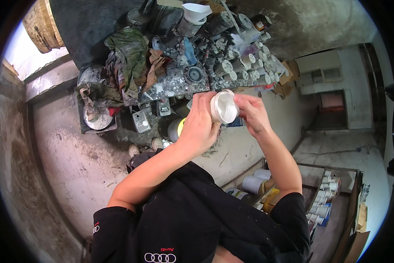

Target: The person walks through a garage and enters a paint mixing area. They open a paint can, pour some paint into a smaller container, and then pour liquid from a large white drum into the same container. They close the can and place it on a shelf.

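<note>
A white, round plastic tub (pixel 225 109) is held up in front of my chest, at the near edge of the messy bench. Its mouth is tilted towards me and shows a pale inside. My left hand (pixel 198 120) is wrapped round the tub's left side. At the opposite side, the fingers of my right hand (pixel 254 115) are bent and pinch at the rim. Whether a thin lid or strip lies between those right fingers is hidden.
The paint-spattered bench (pixel 162 85) bears green and brown rags (pixel 131 52), a round dark tin (pixel 194 75) and several white-lidded jars (pixel 245 68). A white scoop-like bowl (pixel 196 12) sits on a can. Below are a yellow-rimmed bucket (pixel 175 130) and shelves of tubs (pixel 322 201).
</note>
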